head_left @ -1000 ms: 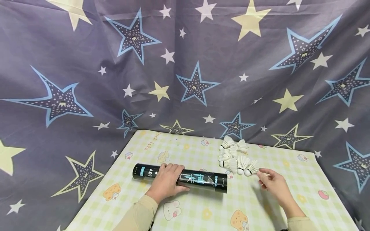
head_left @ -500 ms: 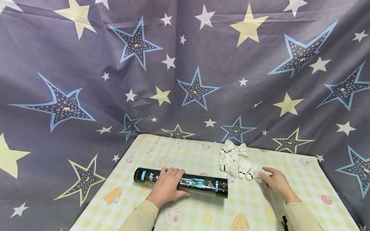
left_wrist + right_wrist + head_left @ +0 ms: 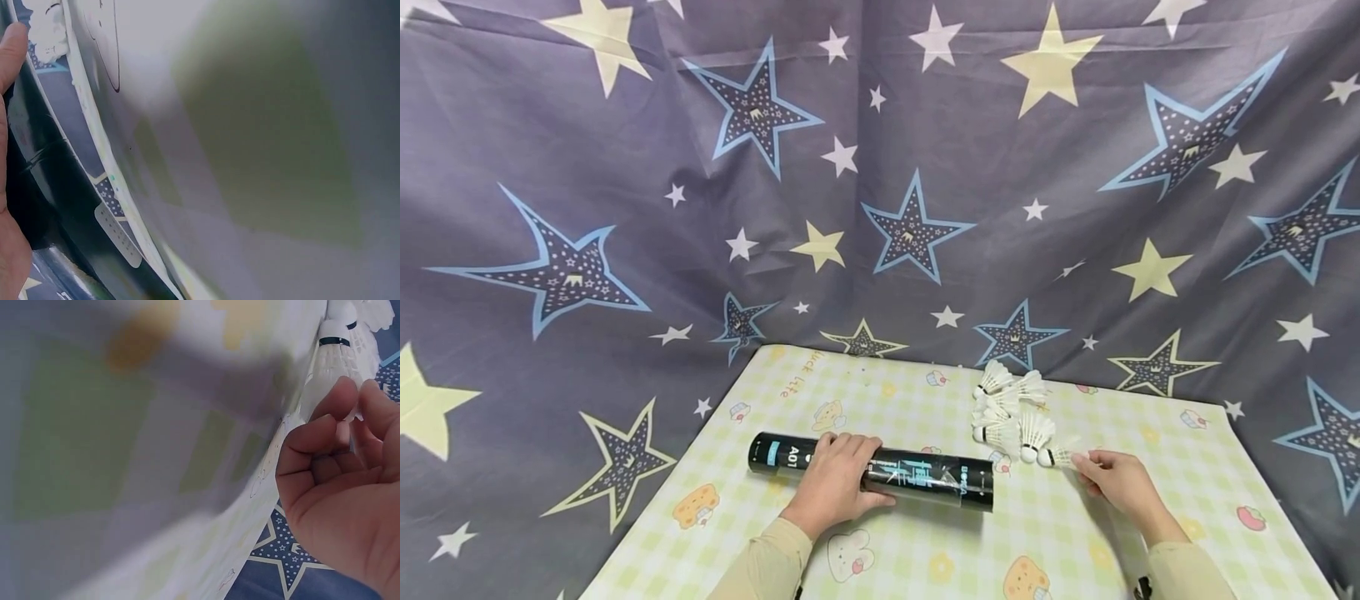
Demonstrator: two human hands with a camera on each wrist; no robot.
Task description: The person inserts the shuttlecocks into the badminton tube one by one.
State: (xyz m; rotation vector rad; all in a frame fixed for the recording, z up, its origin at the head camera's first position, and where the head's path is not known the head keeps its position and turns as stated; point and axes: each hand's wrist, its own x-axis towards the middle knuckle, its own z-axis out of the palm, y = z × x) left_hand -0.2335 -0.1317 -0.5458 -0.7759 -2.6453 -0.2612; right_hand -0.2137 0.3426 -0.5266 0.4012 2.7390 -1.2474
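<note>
A long black shuttlecock tube (image 3: 925,477) with blue print lies across the table, and my left hand (image 3: 837,482) grips it around its middle from above. In the left wrist view, the dark tube (image 3: 69,181) runs diagonally beside part of that hand. Over on the right, my right hand (image 3: 1118,487) pinches the feather end of a white shuttlecock (image 3: 1058,457), whose cork points left. The right wrist view shows thumb and forefinger meeting at the feathers, with the black-banded cork (image 3: 334,334) beyond them. Right beside it lies another white shuttlecock (image 3: 1034,435).
Several more shuttlecocks (image 3: 998,404) lie bunched toward the back of the table. A green-and-white checked cloth (image 3: 940,533) with cartoon prints covers the table (image 3: 820,533). Behind it hangs a dark curtain (image 3: 805,175) patterned with stars.
My right fingers have closed on the nearest shuttlecock's feathers, and it has swung so its feathers point more to the right. The left hand stays on the tube. The head view has shifted slightly.
</note>
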